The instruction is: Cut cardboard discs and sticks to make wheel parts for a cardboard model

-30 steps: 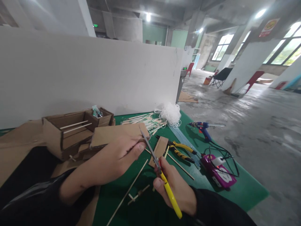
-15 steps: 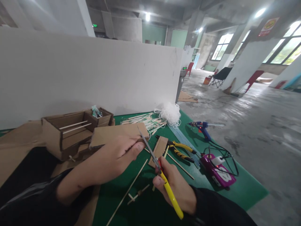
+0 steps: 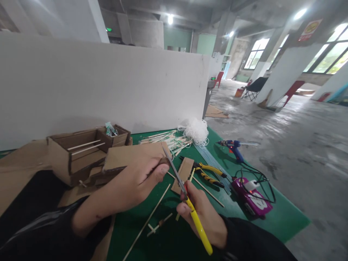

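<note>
My left hand [image 3: 143,177] is closed, thumb against curled fingers, on a small brown cardboard piece [image 3: 164,160] that shows only at its edge. My right hand [image 3: 202,210] grips a pair of scissors [image 3: 199,230] with yellow handles. Their blade points up and left, passing close beside the cardboard piece; whether it touches I cannot tell. Beneath the right hand lies a flat cardboard strip [image 3: 185,167]. Yellow-and-black pliers [image 3: 209,174] rest just beyond it. A small joined stick piece [image 3: 159,225] and a long thin stick [image 3: 148,219] are on the green tabletop [image 3: 130,235] between my forearms.
A cardboard box [image 3: 61,159] with sticks across it stands at left, near a closed cardboard piece [image 3: 130,154]. Loose sticks [image 3: 163,137] and white cord [image 3: 197,132] lie behind. A blue glue gun [image 3: 235,148] and purple power strip [image 3: 252,199] sit at right.
My left hand has shifted slightly right and tilted, so more of the cardboard piece's edge shows. The scissors' tip has moved slightly right. The rest looks the same.
</note>
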Demonstrator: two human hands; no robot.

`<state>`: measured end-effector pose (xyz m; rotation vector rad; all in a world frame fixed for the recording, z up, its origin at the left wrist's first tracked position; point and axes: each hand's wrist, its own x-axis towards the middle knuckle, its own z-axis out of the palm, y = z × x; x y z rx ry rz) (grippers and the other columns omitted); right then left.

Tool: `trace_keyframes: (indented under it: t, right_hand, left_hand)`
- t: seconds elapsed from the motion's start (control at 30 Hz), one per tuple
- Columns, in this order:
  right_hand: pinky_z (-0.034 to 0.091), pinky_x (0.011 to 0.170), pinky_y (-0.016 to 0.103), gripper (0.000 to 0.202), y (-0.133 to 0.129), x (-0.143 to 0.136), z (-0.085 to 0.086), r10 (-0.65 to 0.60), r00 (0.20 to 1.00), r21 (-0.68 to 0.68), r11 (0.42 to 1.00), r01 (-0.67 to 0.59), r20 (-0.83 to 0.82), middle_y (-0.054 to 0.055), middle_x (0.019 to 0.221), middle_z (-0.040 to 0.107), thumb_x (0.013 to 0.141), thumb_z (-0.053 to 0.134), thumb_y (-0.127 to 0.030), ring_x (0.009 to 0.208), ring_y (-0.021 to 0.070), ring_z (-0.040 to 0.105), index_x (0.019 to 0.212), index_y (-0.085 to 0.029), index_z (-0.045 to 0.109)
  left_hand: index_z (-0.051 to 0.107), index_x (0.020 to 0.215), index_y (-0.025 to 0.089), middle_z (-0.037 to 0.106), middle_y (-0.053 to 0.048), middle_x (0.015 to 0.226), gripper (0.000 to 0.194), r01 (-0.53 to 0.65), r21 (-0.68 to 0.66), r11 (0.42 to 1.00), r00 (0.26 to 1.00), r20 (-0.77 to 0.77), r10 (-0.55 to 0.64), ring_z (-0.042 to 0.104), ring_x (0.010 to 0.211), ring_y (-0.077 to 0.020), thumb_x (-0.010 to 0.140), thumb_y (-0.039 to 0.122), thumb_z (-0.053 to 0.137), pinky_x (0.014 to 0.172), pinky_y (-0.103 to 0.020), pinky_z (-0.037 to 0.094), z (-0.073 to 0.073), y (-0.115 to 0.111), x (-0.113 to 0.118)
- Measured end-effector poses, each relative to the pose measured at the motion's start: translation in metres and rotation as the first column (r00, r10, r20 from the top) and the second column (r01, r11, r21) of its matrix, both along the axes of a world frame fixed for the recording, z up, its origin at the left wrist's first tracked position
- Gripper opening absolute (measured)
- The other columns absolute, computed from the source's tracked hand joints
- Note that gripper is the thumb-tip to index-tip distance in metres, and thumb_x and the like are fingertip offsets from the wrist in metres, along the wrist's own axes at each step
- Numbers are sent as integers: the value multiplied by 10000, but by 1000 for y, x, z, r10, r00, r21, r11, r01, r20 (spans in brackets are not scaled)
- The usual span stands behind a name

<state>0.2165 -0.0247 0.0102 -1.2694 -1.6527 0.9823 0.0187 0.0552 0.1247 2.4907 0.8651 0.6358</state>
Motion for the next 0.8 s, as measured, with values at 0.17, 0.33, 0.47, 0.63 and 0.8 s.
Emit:
trace_keyframes:
  t: [0.17, 0.33, 0.47, 0.63, 0.8]
  right_hand:
    - [287, 537, 252, 484, 0, -1, -2, 2, 1000, 9, 1000, -2, -3, -57, 685, 399, 867, 538, -696, 611, 121, 319, 848, -222, 439]
    - [311, 535, 255, 483, -1, -1, 2, 15, 1000, 26, 1000, -16, 26, -46, 693, 424, 886, 478, -704, 607, 126, 354, 865, -223, 443]
    - [364, 574, 275, 461, -3, -1, 5, 91, 994, 101, 990, -97, 62, -9, 769, 478, 941, 383, -665, 634, 140, 412, 936, -211, 465]
    - [421, 630, 298, 438, -4, -1, 1, 135, 990, 125, 983, -138, 33, 39, 879, 526, 979, 329, -628, 714, 171, 482, 1029, -213, 459]
    - [412, 630, 303, 407, -3, 0, 2, 142, 988, 129, 980, -150, 67, 25, 852, 513, 976, 358, -604, 702, 168, 462, 1002, -210, 457]
  left_hand:
    - [484, 736, 214, 554, 41, 639, 362, -6, -29, 1000, 1000, -21, 5, 531, 610, -144, 1035, 301, 300, 656, -278, 414, 2, -1, -1]
    - [479, 722, 217, 555, 37, 657, 387, 19, -51, 999, 1000, -17, -20, 532, 622, -143, 1045, 281, 275, 672, -278, 417, 6, -3, -1]
    - [488, 733, 218, 548, 34, 669, 402, 37, -59, 998, 999, -24, -39, 536, 632, -146, 1052, 284, 252, 683, -276, 424, 6, -4, -2]
    - [484, 741, 219, 555, 35, 669, 405, 28, -72, 997, 999, -24, -30, 530, 618, -147, 1055, 283, 237, 684, -274, 428, 6, -4, -2]
    - [485, 743, 216, 548, 46, 665, 386, 36, -70, 997, 999, -32, -38, 519, 602, -137, 1053, 278, 265, 713, -271, 426, 6, -3, -2]
